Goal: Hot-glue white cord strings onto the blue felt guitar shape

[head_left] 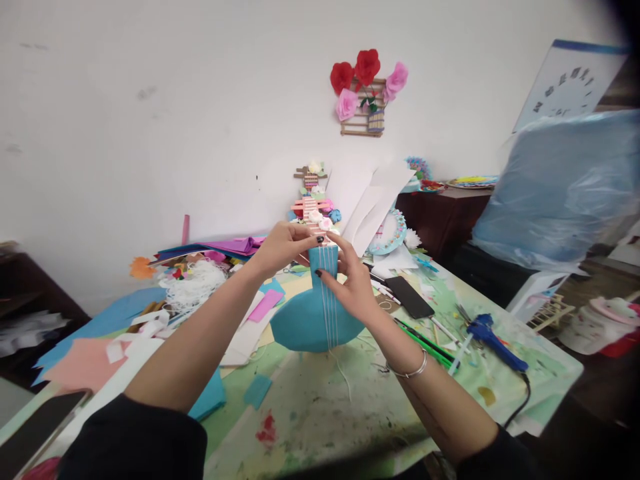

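Observation:
A blue cardboard lute shape (295,323) stands upright before me, with a wide rounded body and a narrow neck. Several strands of white string (330,313) run down its front, and a loose end trails onto the table below. At the top edge of the neck, my left hand (280,250) is closed, thumb in front and fingers partly hidden behind. Whether it also pinches string there I cannot tell. My right hand (354,280) grips the neck from the right side, thumb on its front and index finger near the top.
Around the work lie a tangle of white string (197,290), a pink paper strip (265,305), a black phone (410,298) and green-handled tools (425,347). A blue glue gun (495,343) with a cord rests at right. Flower-decorated crafts (320,217) stand behind against the wall.

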